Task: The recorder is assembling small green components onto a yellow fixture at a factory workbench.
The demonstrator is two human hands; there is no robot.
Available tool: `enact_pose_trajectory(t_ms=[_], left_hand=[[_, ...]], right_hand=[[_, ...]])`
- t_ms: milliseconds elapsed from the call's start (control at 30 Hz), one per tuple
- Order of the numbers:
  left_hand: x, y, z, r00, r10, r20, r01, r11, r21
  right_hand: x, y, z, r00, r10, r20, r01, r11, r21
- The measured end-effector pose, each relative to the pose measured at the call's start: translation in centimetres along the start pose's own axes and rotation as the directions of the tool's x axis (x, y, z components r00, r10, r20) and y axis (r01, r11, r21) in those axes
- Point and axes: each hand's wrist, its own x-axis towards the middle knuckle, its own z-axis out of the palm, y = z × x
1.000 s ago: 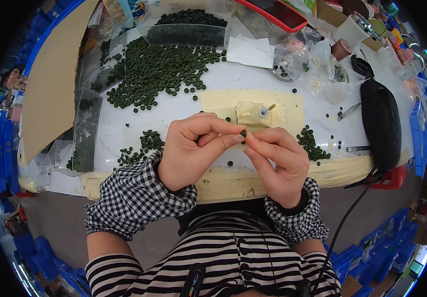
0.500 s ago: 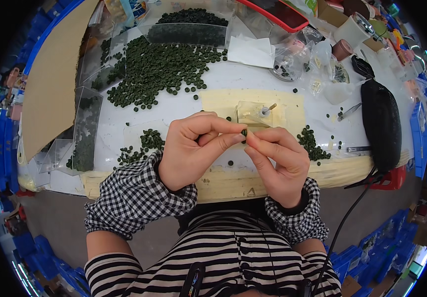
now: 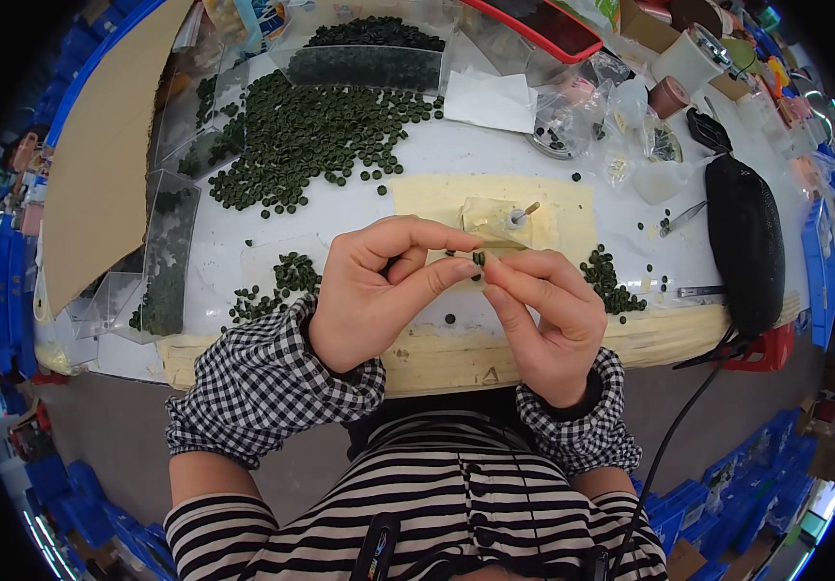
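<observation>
Just above the near edge of the table, a small round dark green piece [image 3: 479,259] sits between my two hands. My right hand [image 3: 555,315] pinches it from the right with thumb and forefinger. The thumb and forefinger of my left hand [image 3: 371,289] close around its left side, the forefinger a little above it. Behind the fingertips stands a small white holder with a thin brown stick [image 3: 524,215], on a taped block. A single loose green piece [image 3: 450,319] lies below my fingers.
A large heap of green pieces [image 3: 311,136] spreads at the back left beside clear trays [image 3: 369,70]. Smaller piles lie left [image 3: 293,273] and right [image 3: 611,286] of my hands. Tweezers [image 3: 684,219] and a black pouch [image 3: 747,232] lie at the right, plastic bags behind.
My left forefinger has lifted slightly off the green piece, showing more of it. My right hand has hardly moved.
</observation>
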Motion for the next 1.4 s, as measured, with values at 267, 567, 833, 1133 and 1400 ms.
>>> enact_pose_trajectory(t_ms=[267, 567, 833, 1133, 1400], left_hand=[[0.2, -0.7, -0.1, 0.992, 0.127, -0.011, -0.126, 0.990, 0.069], [0.1, -0.9, 0.1, 0.983, 0.179, -0.032, -0.176, 0.982, 0.071], [0.0, -1.0, 0.1, 0.975, 0.218, -0.038, -0.213, 0.972, 0.102], [0.3, -0.7, -0.1, 0.979, 0.204, -0.022, -0.198, 0.968, 0.158], [1.4, 0.1, -2.4, 0.965, 0.010, 0.261, -0.150, 0.840, 0.522]], right_hand=[[0.1, -0.1, 0.0, 1.000, -0.006, -0.005, 0.006, 1.000, 0.003], [0.0, -0.1, 0.0, 1.000, -0.012, -0.008, 0.012, 1.000, -0.002], [0.0, -0.1, -0.1, 1.000, -0.014, 0.018, 0.014, 1.000, 0.027], [0.0, -0.1, 0.0, 1.000, -0.010, -0.010, 0.010, 1.000, -0.008], [-0.3, 0.2, -0.1, 0.983, 0.002, -0.185, -0.019, 0.996, -0.085]])
